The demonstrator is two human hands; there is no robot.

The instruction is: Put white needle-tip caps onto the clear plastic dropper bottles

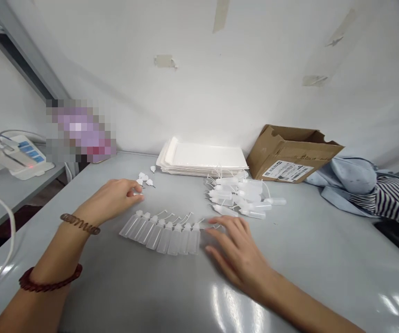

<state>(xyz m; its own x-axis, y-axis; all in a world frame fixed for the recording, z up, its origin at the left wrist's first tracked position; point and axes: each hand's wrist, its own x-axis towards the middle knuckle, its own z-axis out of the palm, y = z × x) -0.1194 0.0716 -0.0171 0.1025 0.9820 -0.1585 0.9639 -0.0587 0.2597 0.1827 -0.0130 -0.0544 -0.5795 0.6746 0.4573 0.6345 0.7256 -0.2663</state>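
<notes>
Eight bottles [165, 239] lie aligned on the bench [144, 291]; I judge the piled bottles [222, 194] outstanding. Left hand [111, 196]: fingers narrow by white caps [144, 177], hold indeterminable. Right hand [246, 259]: fingers spread beside the row.

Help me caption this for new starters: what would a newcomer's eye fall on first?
Probably the row of translucent bottles fanned out on the grey table, beside the right hand. Beyond that hand lies a jumbled heap of similar bottles. Behind the heap, the open cardboard box stands out brown against the white wall.
</notes>
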